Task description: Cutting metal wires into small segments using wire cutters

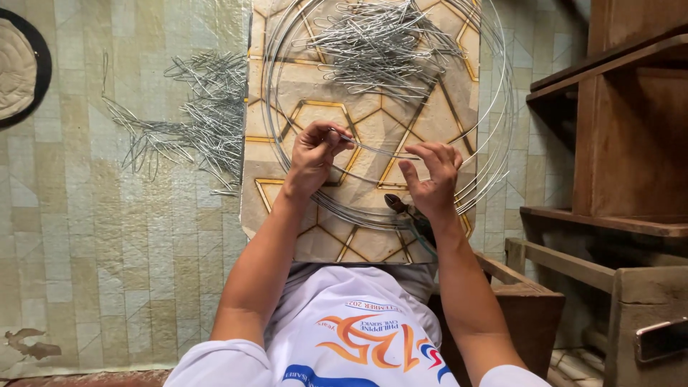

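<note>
A big coil of silver wire (pixel 494 115) lies looped on a patterned board (pixel 373 122) in front of me. My left hand (pixel 315 154) pinches the free end of the wire between thumb and fingers. My right hand (pixel 431 179) holds the same strand a little to the right, and dark pliers (pixel 405 209) stick out under its palm. A pile of bent wire pieces (pixel 383 43) sits inside the coil at the top. A second pile of bent wire pieces (pixel 201 118) lies on the floor to the left.
The floor (pixel 107 236) has a pale tiled-look covering. Wooden shelves (pixel 623 115) stand at the right, with a wooden stool or crate (pixel 530 301) below my right arm. A round dark-rimmed mat (pixel 18 68) shows at the far left edge.
</note>
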